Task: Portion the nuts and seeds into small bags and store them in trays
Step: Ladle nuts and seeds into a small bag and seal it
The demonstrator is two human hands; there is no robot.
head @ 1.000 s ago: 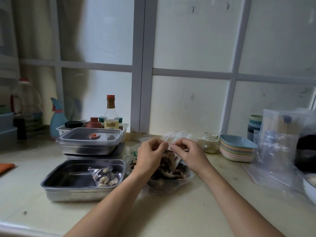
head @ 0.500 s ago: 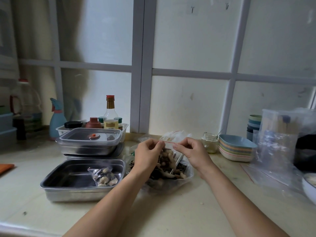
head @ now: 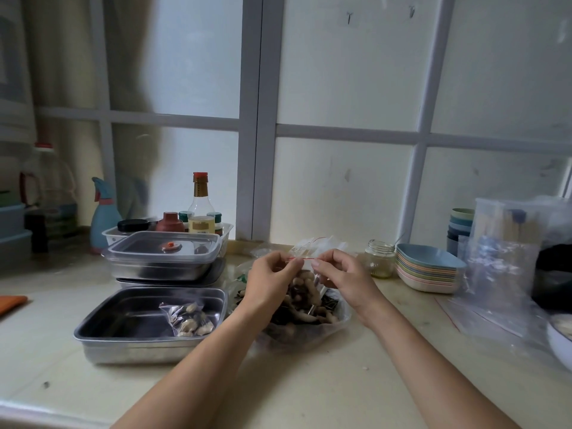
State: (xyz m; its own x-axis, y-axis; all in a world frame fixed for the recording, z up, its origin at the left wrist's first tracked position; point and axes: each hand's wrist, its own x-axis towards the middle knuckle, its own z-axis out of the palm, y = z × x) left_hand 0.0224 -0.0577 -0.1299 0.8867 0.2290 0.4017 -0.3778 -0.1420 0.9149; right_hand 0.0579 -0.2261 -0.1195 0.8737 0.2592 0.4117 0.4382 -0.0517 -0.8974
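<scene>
Bag point(head: 305, 283), probably nuts, between 2 hands point(head: 269, 280) point(head: 343, 277)

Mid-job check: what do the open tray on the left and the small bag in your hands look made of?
The open tray looks like stainless steel, brushed: grey, dull sheen, soft reflections. The small bag, pinched by the left hand and right hand, seems thin clear plastic film, glossy, with a red zip line; nuts show through.

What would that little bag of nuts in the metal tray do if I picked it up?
Probably floppy: the bag of nuts is thin, crinkled clear plastic, so it would likely sag around its lumpy contents. It looks light, being small. Lying flat in the steel tray, it seems unlikely to roll.
</scene>
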